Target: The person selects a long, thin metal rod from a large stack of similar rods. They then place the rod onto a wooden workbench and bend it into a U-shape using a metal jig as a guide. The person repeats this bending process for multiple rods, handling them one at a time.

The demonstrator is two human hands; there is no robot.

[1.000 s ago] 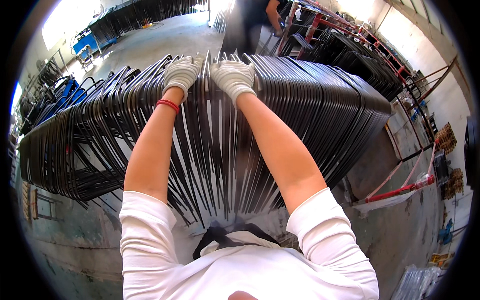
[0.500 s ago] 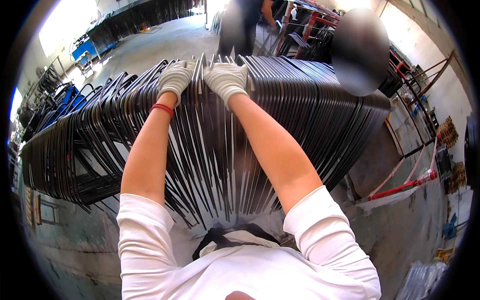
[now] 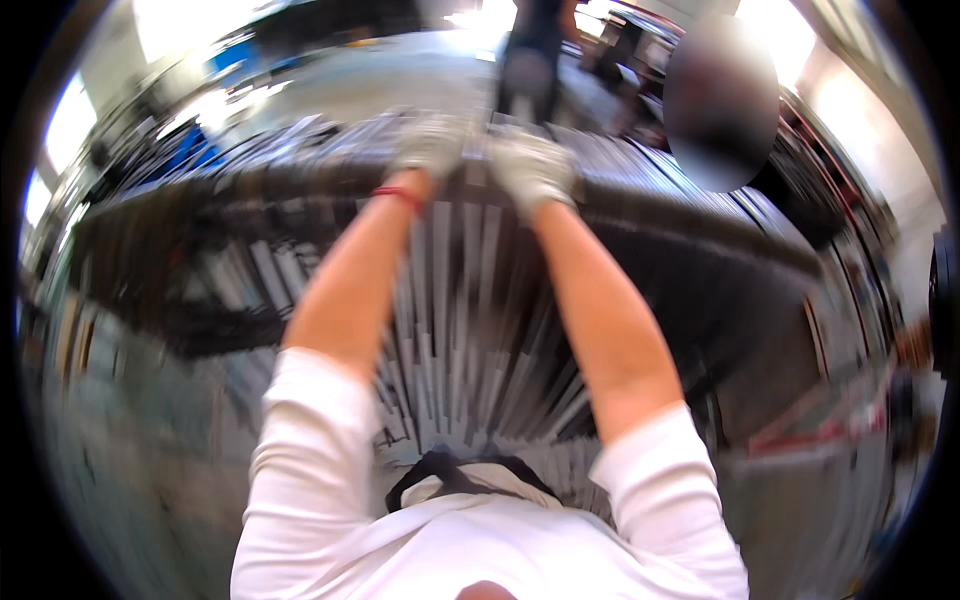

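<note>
A long row of bent black metal tubes [image 3: 690, 190] hangs side by side in front of me, rounded bends on top and straight legs pointing down. My left hand [image 3: 430, 147], in a white knitted glove with a red band at the wrist, lies over the bends near the middle of the row. Close to its right, my right hand [image 3: 530, 165] in a matching glove curls over neighbouring bends. Both hands look closed on tubes, though motion blurs the fingers and their tips are hidden behind the bends. Pale gaps show between the legs below my hands.
Beyond the row stands another person [image 3: 528, 75] in dark clothes. At the right are racks with dark parts and a red bar [image 3: 815, 437] low down. Blue items [image 3: 190, 150] sit behind the row's left end. More dark tubes [image 3: 335, 25] hang at the back.
The view has swung and tilted, blurring everything. My hands have shifted right in the picture and remain on the tubes, side by side. The other person also appears farther right.
</note>
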